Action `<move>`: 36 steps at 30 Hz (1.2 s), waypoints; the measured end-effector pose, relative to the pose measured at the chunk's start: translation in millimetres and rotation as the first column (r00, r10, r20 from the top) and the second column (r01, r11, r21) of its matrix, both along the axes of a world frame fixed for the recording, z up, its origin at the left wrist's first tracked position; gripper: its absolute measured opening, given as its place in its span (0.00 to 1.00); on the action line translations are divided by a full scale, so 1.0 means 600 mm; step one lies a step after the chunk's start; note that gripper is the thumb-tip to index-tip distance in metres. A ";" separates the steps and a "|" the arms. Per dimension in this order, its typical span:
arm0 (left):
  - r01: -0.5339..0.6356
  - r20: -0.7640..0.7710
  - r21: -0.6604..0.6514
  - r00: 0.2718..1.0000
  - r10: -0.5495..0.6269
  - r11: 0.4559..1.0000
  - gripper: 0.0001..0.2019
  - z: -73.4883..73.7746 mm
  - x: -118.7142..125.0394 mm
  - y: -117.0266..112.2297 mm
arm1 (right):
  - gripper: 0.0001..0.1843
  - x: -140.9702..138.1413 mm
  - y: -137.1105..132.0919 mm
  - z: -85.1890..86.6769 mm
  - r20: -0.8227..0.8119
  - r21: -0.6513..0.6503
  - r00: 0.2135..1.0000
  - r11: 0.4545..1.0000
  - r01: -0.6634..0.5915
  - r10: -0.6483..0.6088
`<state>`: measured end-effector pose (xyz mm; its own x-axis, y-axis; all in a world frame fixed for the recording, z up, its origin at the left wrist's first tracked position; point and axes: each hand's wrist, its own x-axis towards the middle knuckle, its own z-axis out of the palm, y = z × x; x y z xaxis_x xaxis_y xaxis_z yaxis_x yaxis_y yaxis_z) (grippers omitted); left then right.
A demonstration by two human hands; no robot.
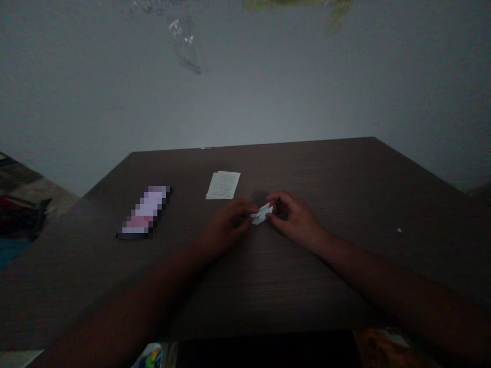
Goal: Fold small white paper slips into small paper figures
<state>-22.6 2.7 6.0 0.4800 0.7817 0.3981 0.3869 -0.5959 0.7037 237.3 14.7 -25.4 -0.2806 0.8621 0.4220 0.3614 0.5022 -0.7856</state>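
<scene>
A small folded piece of white paper (262,214) is held between my two hands, just above or on the dark table. My left hand (233,221) pinches its left end between thumb and fingers. At the right end, my right hand (289,214) grips the paper with its thumb and curled fingers. Creases cross the paper, and my fingertips cover its ends. Behind my left hand lies a short stack of printed white sheets (223,185), its edges slightly uneven.
A phone (146,212) with a lit, pixelated screen lies at the left of the brown table (326,168). One tiny white scrap (399,230) is on the right side. A pale wall (276,82) rises behind the far edge. Below the near edge sits a container with colourful contents (151,356).
</scene>
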 end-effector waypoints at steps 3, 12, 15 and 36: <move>0.010 -0.002 -0.013 1.000 -0.010 1.000 0.13 -0.007 0.003 0.002 | 0.21 0.002 0.001 0.001 0.036 0.014 0.999 1.000 -0.017 0.016; -0.012 -0.082 -0.060 0.997 0.007 0.998 0.15 -0.006 0.006 -0.001 | 0.18 0.010 0.001 0.014 0.209 0.108 0.975 0.989 -0.102 0.077; 0.004 -0.118 -0.051 0.993 -0.010 0.999 0.16 -0.001 0.008 -0.005 | 0.15 0.012 0.000 0.018 0.261 0.166 0.959 0.973 -0.159 0.112; -0.022 -0.329 0.035 0.944 0.032 0.999 0.12 0.002 0.005 -0.011 | 0.12 0.017 0.002 0.019 0.424 0.166 0.891 0.953 -0.253 0.163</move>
<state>-19.6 -3.8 7.2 0.5674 0.7862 0.2449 0.6102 -0.6012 0.5160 247.4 15.7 -14.2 -0.6275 0.6682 0.3998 0.4913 0.7381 -0.4624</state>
